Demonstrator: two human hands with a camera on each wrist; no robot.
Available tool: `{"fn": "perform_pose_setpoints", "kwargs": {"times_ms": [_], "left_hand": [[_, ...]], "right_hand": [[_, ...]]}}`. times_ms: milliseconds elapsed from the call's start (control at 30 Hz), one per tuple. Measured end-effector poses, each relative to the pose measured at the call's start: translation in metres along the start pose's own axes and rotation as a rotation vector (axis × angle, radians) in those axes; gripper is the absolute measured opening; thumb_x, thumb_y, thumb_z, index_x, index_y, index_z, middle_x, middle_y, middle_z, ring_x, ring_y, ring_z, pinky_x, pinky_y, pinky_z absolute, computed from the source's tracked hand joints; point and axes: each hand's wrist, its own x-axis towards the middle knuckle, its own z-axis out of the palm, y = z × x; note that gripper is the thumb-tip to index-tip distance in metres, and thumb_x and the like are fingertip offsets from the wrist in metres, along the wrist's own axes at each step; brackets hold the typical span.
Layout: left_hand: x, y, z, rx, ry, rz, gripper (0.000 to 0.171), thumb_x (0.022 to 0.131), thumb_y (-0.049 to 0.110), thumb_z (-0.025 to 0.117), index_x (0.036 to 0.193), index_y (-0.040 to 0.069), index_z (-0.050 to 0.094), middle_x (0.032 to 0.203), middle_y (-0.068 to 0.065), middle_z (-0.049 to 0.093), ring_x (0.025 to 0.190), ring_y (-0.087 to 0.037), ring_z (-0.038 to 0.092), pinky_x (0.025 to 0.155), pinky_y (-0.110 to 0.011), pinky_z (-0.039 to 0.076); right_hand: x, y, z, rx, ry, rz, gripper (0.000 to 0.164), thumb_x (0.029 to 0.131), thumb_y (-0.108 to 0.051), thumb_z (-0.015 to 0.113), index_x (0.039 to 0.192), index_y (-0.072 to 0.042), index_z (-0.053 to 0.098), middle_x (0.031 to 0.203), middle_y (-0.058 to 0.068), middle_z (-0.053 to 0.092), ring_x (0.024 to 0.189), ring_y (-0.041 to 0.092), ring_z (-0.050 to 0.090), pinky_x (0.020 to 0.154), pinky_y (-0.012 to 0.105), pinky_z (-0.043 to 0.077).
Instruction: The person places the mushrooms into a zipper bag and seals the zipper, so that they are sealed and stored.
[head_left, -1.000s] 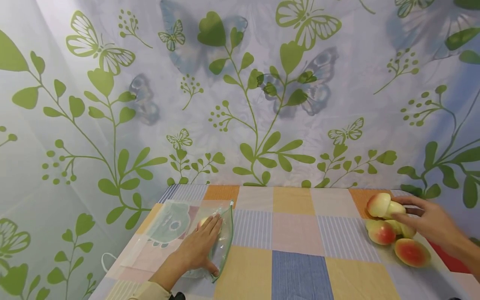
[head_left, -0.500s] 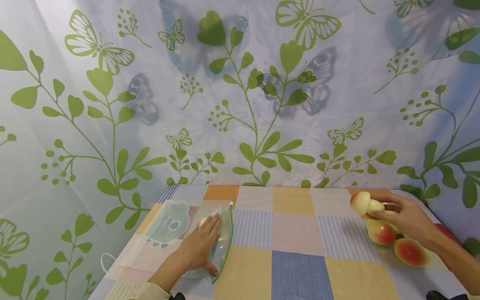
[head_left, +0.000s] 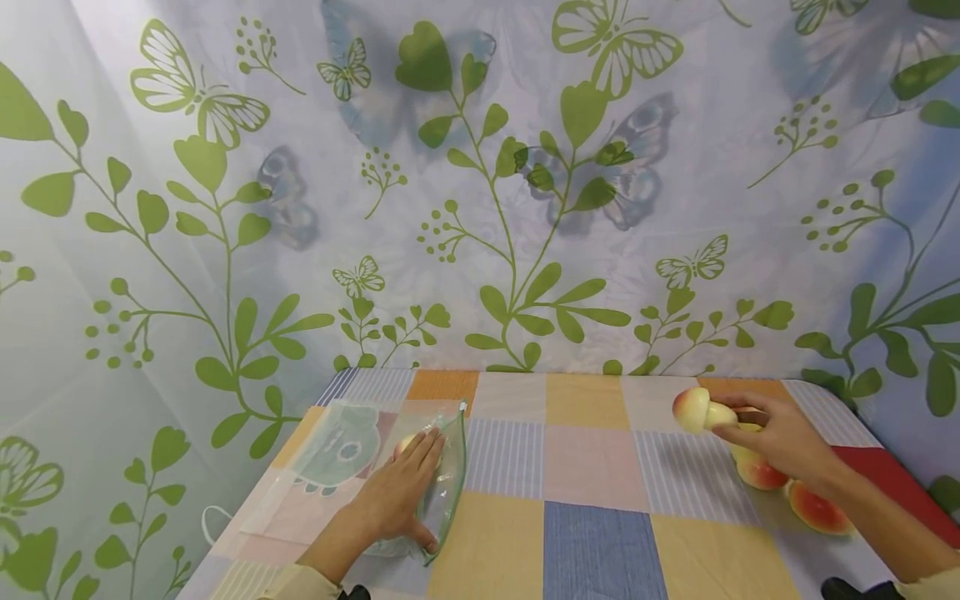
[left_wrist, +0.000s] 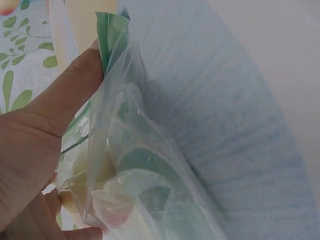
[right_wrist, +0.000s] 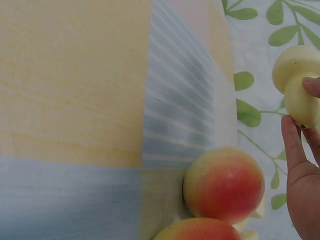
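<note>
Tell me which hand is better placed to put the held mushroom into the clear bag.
Likely the right hand: it pinches the mushroom by its stem, while the left hand rests on the bag.

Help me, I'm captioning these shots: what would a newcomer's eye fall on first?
Probably the leaf-and-butterfly backdrop, behind the patchwork cloth. Next, the mushroom-shaped piece in the grip of the right hand, over the cloth at right, near the red-tinged pieces. At left, the left hand rests on a clear bag with a green edge.
</note>
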Motion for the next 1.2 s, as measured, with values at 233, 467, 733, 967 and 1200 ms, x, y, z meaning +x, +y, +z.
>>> {"fn": "perform_pose_setpoints", "kwargs": {"times_ms": [233, 467, 733, 967, 1200], "left_hand": [[0.002, 0.0, 0.002, -0.004, 0.003, 0.002, 0.149, 0.049, 0.064, 0.096, 0.157, -0.011, 0.026, 0.163, -0.028, 0.027, 0.149, -0.043, 0.03, 0.114, -0.05, 0.038], [0.003, 0.0, 0.002, -0.004, 0.001, 0.002, 0.149, 0.049, 0.063, 0.096, 0.157, -0.011, 0.026, 0.163, -0.028, 0.026, 0.149, -0.043, 0.029, 0.113, -0.05, 0.038], [0.002, 0.0, 0.001, -0.014, -0.003, -0.005, 0.149, 0.049, 0.063, 0.096, 0.157, -0.011, 0.026, 0.164, -0.028, 0.025, 0.15, -0.042, 0.028, 0.113, -0.05, 0.038], [0.003, -0.001, 0.001, -0.029, -0.004, -0.012, 0.149, 0.048, 0.063, 0.096, 0.157, -0.01, 0.025, 0.164, -0.028, 0.025, 0.15, -0.042, 0.029, 0.113, -0.051, 0.038], [0.003, 0.0, 0.001, -0.022, -0.005, -0.013, 0.149, 0.048, 0.063, 0.096, 0.157, -0.01, 0.025, 0.164, -0.028, 0.025, 0.149, -0.042, 0.029, 0.113, -0.052, 0.039]], "right_hand": [[0.006, -0.005, 0.012, 0.014, -0.028, -0.049, 0.053, 0.096, -0.024, 0.077, 0.138, 0.004, 0.06, 0.139, 0.029, 0.056, 0.116, 0.042, 0.063, 0.074, 0.025, 0.057], [0.018, -0.012, 0.029, 0.045, -0.04, -0.122, 0.049, 0.095, -0.021, 0.078, 0.136, 0.001, 0.062, 0.133, 0.02, 0.061, 0.111, 0.036, 0.064, 0.075, 0.028, 0.057], [0.028, -0.021, 0.044, 0.072, -0.06, -0.139, 0.049, 0.093, -0.019, 0.08, 0.134, 0.001, 0.064, 0.132, 0.021, 0.062, 0.112, 0.043, 0.064, 0.075, 0.028, 0.057], [0.038, -0.026, 0.055, 0.132, -0.086, -0.145, 0.045, 0.092, -0.017, 0.08, 0.13, 0.001, 0.066, 0.131, 0.021, 0.062, 0.111, 0.044, 0.065, 0.077, 0.029, 0.058], [0.044, -0.036, 0.065, 0.186, -0.137, -0.137, 0.045, 0.092, -0.019, 0.081, 0.131, 0.0, 0.066, 0.13, 0.019, 0.063, 0.112, 0.041, 0.064, 0.078, 0.033, 0.058]]}}
